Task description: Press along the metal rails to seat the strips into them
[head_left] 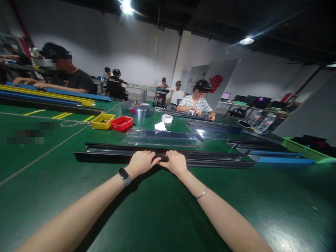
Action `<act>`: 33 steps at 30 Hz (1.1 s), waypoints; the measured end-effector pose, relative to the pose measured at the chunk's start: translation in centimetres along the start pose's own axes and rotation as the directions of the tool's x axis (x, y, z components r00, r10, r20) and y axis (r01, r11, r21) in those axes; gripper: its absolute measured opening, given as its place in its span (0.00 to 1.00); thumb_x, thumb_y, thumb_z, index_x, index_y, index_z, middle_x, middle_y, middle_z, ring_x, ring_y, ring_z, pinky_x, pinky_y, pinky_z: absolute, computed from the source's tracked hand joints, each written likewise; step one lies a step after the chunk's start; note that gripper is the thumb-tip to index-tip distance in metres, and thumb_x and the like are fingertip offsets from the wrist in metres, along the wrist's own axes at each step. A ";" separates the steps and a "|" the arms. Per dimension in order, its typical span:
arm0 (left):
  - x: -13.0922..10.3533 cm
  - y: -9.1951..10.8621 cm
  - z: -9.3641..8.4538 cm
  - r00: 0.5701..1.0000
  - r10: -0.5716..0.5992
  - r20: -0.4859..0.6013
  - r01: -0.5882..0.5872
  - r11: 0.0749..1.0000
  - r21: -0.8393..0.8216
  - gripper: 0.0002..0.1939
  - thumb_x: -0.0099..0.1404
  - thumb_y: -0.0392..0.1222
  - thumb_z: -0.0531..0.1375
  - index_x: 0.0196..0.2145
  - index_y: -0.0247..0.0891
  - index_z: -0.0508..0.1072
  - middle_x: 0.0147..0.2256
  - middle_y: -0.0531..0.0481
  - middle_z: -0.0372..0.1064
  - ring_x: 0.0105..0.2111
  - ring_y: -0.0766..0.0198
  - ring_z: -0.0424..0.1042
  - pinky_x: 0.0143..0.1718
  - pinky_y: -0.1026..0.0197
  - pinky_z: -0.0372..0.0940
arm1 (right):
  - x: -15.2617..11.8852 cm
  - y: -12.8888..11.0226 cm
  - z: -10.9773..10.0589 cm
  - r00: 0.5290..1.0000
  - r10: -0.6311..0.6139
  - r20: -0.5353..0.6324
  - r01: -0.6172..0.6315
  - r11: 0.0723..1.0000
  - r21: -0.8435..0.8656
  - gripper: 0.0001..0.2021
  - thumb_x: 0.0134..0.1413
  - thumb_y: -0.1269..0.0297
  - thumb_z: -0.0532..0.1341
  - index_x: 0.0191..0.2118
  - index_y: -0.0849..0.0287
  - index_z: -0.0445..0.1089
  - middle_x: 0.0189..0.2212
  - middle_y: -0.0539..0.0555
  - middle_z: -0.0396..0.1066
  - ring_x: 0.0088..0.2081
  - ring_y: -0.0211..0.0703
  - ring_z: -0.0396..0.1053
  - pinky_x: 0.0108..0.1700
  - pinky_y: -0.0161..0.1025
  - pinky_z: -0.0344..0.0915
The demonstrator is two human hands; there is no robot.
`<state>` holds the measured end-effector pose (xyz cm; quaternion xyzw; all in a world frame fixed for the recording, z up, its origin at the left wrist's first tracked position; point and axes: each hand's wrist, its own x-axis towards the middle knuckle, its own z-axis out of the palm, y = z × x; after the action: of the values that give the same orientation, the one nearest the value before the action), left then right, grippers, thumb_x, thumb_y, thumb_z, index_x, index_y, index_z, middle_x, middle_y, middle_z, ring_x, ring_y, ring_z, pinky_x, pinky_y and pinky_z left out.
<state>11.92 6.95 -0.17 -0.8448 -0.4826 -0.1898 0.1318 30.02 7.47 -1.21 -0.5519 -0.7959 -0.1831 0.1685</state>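
A long black channel-shaped rail (102, 157) lies crosswise on the green table in front of me. My left hand (141, 163) has its fingers curled over the rail near the middle, thumb along the near side. Close beside it, my right hand (176, 162) grips the same rail, and the two thumbs almost meet. What lies under my fingers is hidden. Just beyond the rail are clear plastic strips (162, 137).
Behind the strips stand a yellow bin (102, 121), a red bin (121, 123), a tape roll (167, 119) and a clear plastic coil (136, 109). Blue channel pieces (286, 160) and a green basket (301, 149) sit right. Co-workers handle rails across the table and at left.
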 end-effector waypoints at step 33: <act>0.1 -0.3 -0.6 0.998 -0.060 0.022 0.059 0.998 0.037 0.34 0.61 0.61 0.37 0.23 0.34 0.72 0.25 0.40 0.71 0.29 0.58 0.69 0.30 0.60 0.58 | 1.3 0.2 -1.7 0.964 -0.030 0.265 0.009 0.997 0.081 0.32 0.44 0.34 0.45 0.31 0.57 0.72 0.30 0.57 0.72 0.35 0.45 0.69 0.36 0.36 0.60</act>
<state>11.60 6.92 0.44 -0.8296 -0.5125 -0.1752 0.1357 29.86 7.77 0.95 -0.5565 -0.8234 -0.0775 0.0798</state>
